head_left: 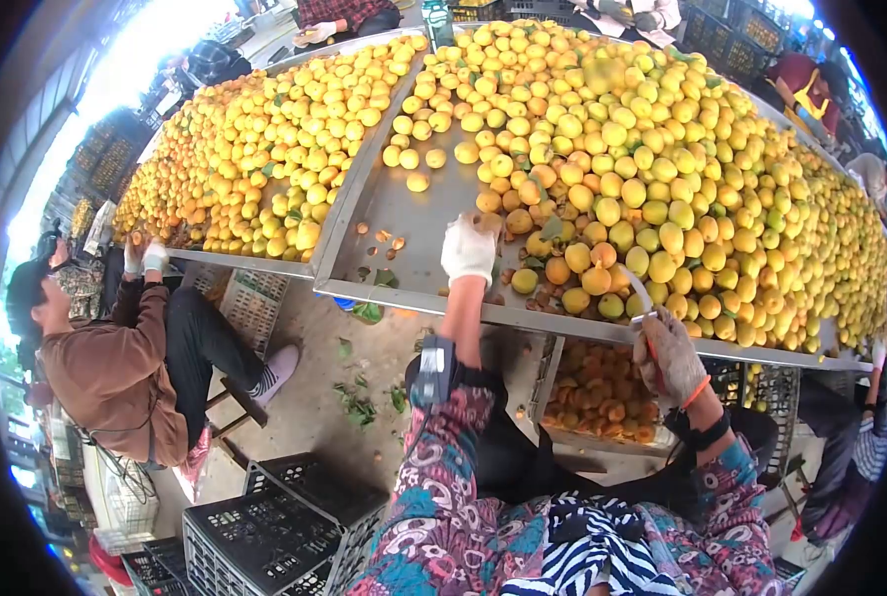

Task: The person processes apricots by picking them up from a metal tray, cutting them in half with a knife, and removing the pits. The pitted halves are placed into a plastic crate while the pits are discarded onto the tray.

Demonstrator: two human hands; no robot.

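Yellow and orange fruits (652,149) lie heaped on a metal-rimmed table (403,294). My left hand (469,248), in a white glove, is over the metal surface at the left edge of the heap. Its fingers are curled against a brownish fruit (487,202) and partly hidden. In a soiled glove, my right hand (670,356) is closed at the table's front rim, around the handle of a curved blade (638,290) that points up toward the fruits. Below the rim, between my hands, sits a crate of halved orange fruits (602,392).
A seated person (115,368) works at the left section of the table, and others are around its far and right sides. Black crates (264,526) stand on the floor at lower left. Leaves (356,405) and fruit scraps (381,237) are scattered about.
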